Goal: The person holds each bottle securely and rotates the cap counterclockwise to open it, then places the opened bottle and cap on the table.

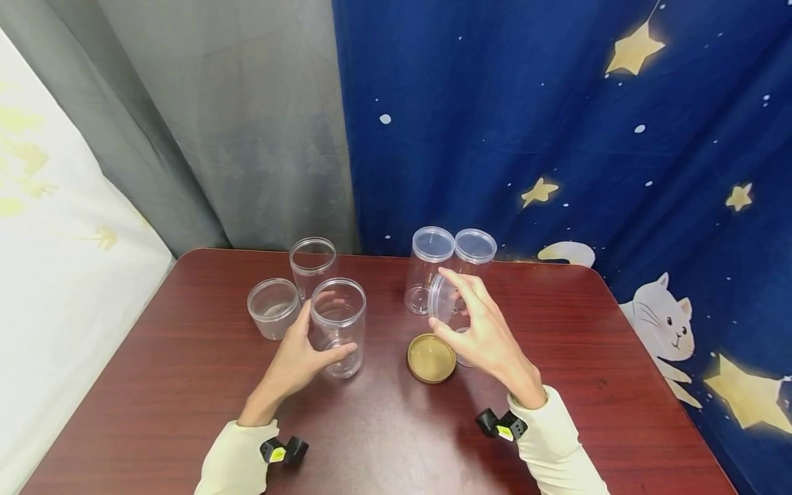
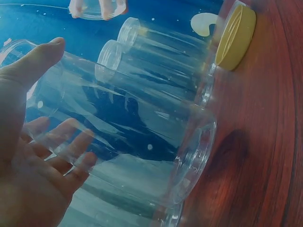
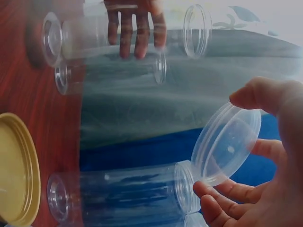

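My left hand (image 1: 293, 361) holds an uncapped tall clear jar (image 1: 340, 326) upright, thumb on the near side and fingers around the far side. In the left wrist view, fingers show through the jar's wall (image 2: 137, 132). Between thumb and fingertips, my right hand (image 1: 491, 340) pinches a clear round lid (image 1: 441, 299), tilted on edge above the table. The right wrist view shows that lid (image 3: 227, 142) apart from any jar. A gold lid (image 1: 431, 359) lies just left of the right hand, beside a clear round piece (image 1: 465, 359) partly hidden by it.
Two tall capped jars (image 1: 427, 275) stand side by side at the back, one partly behind the right hand. Left of the held jar are an uncapped tall jar (image 1: 312, 265) and a short clear jar (image 1: 272, 313). The red-brown table (image 1: 383, 440) ends at hanging curtains.
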A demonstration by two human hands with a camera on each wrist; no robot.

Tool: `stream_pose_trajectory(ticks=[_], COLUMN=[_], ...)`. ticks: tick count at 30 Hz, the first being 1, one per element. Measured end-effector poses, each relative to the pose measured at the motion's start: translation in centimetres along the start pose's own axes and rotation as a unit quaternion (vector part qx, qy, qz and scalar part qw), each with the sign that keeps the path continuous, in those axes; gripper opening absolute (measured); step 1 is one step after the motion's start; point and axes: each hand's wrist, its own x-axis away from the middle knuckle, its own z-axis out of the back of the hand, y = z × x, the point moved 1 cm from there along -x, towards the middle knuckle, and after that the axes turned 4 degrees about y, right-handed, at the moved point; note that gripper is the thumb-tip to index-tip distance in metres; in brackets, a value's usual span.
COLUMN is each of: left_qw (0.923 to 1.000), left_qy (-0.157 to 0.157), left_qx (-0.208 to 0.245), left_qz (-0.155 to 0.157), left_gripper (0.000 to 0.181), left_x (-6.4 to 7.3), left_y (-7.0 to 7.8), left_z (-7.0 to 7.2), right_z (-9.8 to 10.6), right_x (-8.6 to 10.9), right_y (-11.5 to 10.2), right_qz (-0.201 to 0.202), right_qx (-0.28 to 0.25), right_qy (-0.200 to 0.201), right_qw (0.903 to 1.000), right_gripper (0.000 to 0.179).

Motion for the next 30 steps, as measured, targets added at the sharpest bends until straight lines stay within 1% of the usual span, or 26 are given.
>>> stream_pose_trajectory(ticks=[9,13,16,26,30], left_qw=[0.9999,0.9999,0.9999,0.9998,0.9998], left_qy=[0.011,0.013,0.011,0.017,0.017], left_qx=[0.006,0.008,0.011,-0.006,-0.007], left_qz=[-0.004,-0.003,0.000,0.007,0.009], left_gripper=[0.084,0.083,0.082,0.083,0.082], left_x=[0.1,0.1,0.1,0.2,0.2], left_y=[-0.6,-0.8,-1.0,-1.4,-1.5], left_z=[0.9,1.0,1.0,1.6,1.9], right_z=[0.8,0.8,0.8,1.0,1.2], right_x=[0.5,0.7,0.9,1.8,2.2], right_y=[1.7,2.5,3.1,5.9,7.2], right_qz=[-0.044,-0.055,-0.072,-0.139,-0.170], right_qx=[0.001,0.007,0.010,0.024,0.036], right_qy=[0.005,0.007,0.005,0.009,0.003], right_qw=[0.9990,0.9984,0.9973,0.9900,0.9848], right_gripper=[0.074,0.073,0.072,0.068,0.066])
